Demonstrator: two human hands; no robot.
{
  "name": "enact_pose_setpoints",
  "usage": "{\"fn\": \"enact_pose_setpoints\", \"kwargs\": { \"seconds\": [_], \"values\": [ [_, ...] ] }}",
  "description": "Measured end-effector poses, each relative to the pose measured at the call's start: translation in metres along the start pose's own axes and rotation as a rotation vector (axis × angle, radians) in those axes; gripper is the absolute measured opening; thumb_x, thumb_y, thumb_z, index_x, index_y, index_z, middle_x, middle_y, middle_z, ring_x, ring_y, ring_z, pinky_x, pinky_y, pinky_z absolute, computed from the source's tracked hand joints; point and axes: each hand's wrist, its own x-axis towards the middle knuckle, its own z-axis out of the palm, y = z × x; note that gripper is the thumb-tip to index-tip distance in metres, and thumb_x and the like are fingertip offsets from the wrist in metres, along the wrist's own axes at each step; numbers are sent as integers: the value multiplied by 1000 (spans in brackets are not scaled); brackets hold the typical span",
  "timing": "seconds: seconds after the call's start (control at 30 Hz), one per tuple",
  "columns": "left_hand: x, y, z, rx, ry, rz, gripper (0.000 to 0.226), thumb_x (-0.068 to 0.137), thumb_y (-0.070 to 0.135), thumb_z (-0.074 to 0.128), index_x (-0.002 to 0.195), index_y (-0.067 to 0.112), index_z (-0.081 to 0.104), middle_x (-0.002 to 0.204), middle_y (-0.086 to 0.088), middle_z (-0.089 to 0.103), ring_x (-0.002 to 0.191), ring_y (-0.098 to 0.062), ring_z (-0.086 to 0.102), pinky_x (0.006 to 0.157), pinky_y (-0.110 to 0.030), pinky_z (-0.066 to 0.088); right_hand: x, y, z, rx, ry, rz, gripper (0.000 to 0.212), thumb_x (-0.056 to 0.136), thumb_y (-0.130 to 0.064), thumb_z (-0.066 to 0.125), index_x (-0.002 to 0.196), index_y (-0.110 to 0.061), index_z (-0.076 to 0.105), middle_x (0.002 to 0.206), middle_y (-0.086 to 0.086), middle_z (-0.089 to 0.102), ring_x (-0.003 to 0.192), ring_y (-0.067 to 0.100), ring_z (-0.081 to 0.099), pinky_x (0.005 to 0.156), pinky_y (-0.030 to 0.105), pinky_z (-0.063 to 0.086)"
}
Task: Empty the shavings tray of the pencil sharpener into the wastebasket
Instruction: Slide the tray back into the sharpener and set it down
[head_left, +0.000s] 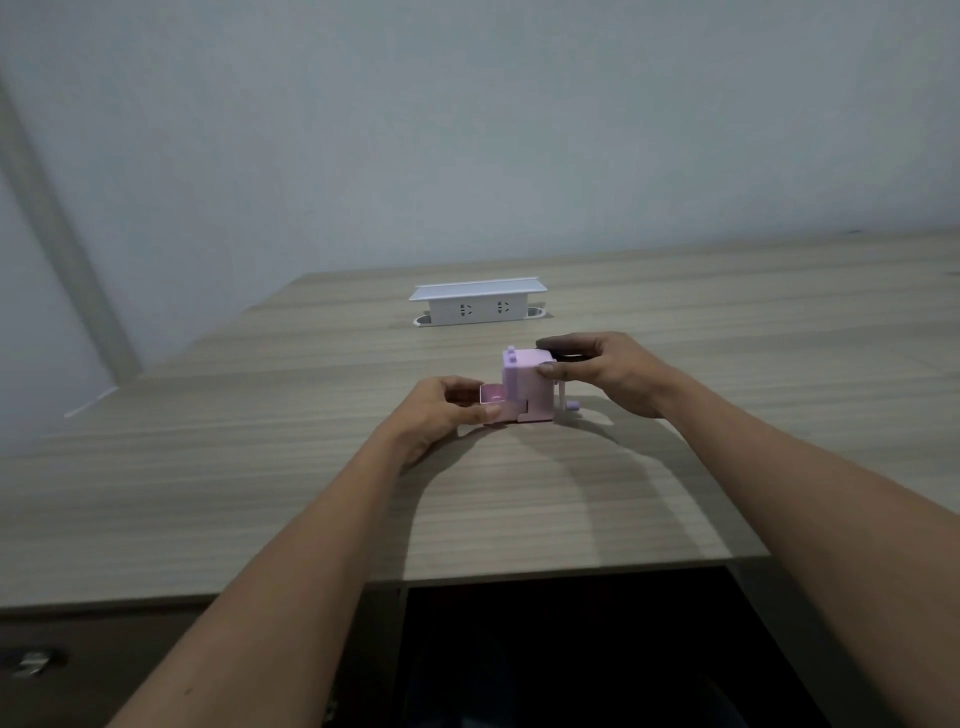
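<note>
A small pink and lilac pencil sharpener (530, 387) with a crank on its right side stands on the wooden desk (260, 467). Its clear pink shavings tray (493, 399) sticks partway out of the left side, low down. My left hand (441, 410) pinches the tray between thumb and fingers. From the right, my right hand (602, 369) grips the sharpener's body near the top. No wastebasket is in view.
A white raised socket box (475, 304) stands further back on the desk. The desk's near edge runs across the lower frame, with a dark opening (571, 649) below it and a drawer front with a metal handle (31, 662) at the lower left.
</note>
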Motion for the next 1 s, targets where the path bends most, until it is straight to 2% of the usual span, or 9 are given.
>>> {"fn": "enact_pose_setpoints", "kwargs": {
  "seconds": [0.1,0.27,0.4,0.5,0.57,0.63,0.73,0.83,1.0],
  "values": [
    [2,5,11,23,-18,12,45,80,5,83,122,0,70,114,-14,77,89,-13,74,76,-17,58,1,1,0,12,1,-2,52,84,-5,77,134,-4,63,123,4,71,112,8,66,83,8,52],
    [8,11,22,81,-60,-2,50,78,17,86,125,8,71,113,-4,78,106,-20,73,85,-24,56,2,4,1,35,11,-17,53,82,-4,79,133,-2,64,122,5,72,112,10,67,86,11,54],
    [7,16,20,81,-100,-13,47,81,17,83,125,12,70,111,-1,77,102,-16,72,75,-17,54,0,9,2,31,19,-28,57,78,-4,82,132,-5,64,122,3,72,109,9,68,83,13,55],
    [6,17,19,19,-109,10,42,82,15,82,123,18,72,110,-3,79,103,-21,74,84,-28,57,-3,22,1,36,-11,-10,61,73,-5,86,130,-6,66,118,7,75,109,18,72,89,26,58],
    [6,16,19,-15,-118,24,38,86,13,79,123,17,72,105,-3,80,92,-14,75,74,-21,55,-5,29,2,38,-24,5,54,73,-4,86,124,-4,69,114,13,76,104,25,73,89,35,59],
    [9,16,18,-29,-123,30,38,87,13,78,125,13,72,109,-7,80,96,-16,75,78,-23,58,-4,32,2,16,-45,15,43,75,-3,85,116,-3,72,110,17,77,96,25,73,86,34,60],
    [18,14,13,-8,-127,43,43,86,16,79,128,14,71,116,-7,78,111,-24,73,97,-34,57,5,29,1,1,-48,25,40,75,-2,84,114,0,73,109,19,77,96,26,73,88,36,60],
    [33,18,8,-3,-107,52,46,86,12,79,131,12,68,119,-5,77,111,-19,73,92,-25,58,19,25,-3,-5,-30,23,43,74,-2,85,115,-1,73,111,15,77,104,26,73,95,35,58],
    [70,25,1,33,-95,62,46,85,10,79,129,9,69,119,-5,77,103,-11,74,87,-20,57,53,22,-15,-48,-38,14,44,75,-6,85,118,-4,73,112,11,77,109,26,71,95,31,56]
  ]
}}
